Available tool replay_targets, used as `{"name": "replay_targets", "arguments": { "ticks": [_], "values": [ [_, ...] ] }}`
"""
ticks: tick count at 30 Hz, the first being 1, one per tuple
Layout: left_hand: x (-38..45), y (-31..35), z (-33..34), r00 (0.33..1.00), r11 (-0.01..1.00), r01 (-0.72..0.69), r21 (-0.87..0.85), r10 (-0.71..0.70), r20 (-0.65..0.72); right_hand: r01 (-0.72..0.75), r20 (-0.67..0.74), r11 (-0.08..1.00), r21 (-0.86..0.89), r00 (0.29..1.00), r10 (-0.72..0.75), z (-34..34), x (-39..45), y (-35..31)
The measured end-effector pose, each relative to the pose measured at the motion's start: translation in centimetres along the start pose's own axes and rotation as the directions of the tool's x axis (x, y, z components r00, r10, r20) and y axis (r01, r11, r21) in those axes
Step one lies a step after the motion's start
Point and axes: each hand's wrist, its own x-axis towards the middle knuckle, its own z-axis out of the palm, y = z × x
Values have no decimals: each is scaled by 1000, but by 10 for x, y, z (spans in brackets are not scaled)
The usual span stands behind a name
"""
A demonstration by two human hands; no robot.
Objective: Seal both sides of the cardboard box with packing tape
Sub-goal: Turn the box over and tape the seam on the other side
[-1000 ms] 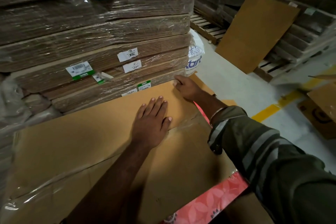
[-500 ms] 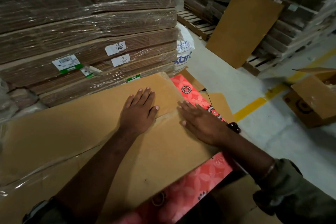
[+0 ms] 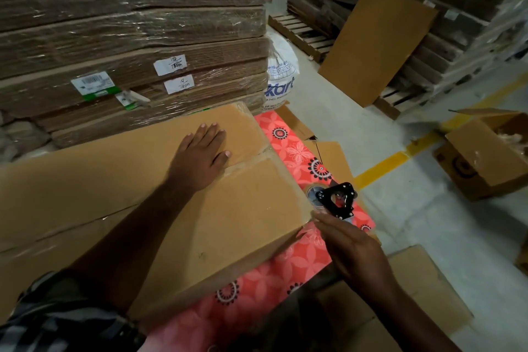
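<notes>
- Centre frame, the left hand (image 3: pixel 200 157) lies flat, open, on the cardboard box (image 3: pixel 223 217), holding nothing.
- The right hand (image 3: pixel 351 246) has left the seam, open-fingered beside the tape dispenser (image 3: pixel 335 198); taping looks next.

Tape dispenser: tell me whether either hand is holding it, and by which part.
Neither. The right hand reaches toward the tape dispenser, fingertips just short of its near edge. The left hand presses flat on the box.

Cardboard box (image 3: pixel 223 223): matt brown corrugated board under the left hand (image 3: pixel 200 157), glossy clear tape along its seam. Tape dispenser (image 3: pixel 335 200): black metal (shiny steel hub), just beyond the right hand (image 3: pixel 351 248). Floral sheet (image 3: pixel 297 151) beneath: smooth, slightly glossy coral.
</notes>
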Motion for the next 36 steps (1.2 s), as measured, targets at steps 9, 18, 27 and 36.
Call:
{"name": "replay_targets", "arguments": {
  "ticks": [9,18,27,36],
  "values": [
    [-59,54,-19,990,980,-138,-140,142,23,-219,71,893,393,976,208,27,20,1],
    [-116,103,-1,988,975,-157,-157,157,-7,-491,107,538,685,799,592,52,20,16],
    [-130,117,5,992,992,-127,6,127,3,-363,52,738,569,911,408,50,25,-8],
    [-132,122,5,994,992,-109,64,109,18,-437,248,611,659,894,372,47,32,13]
  ]
}}
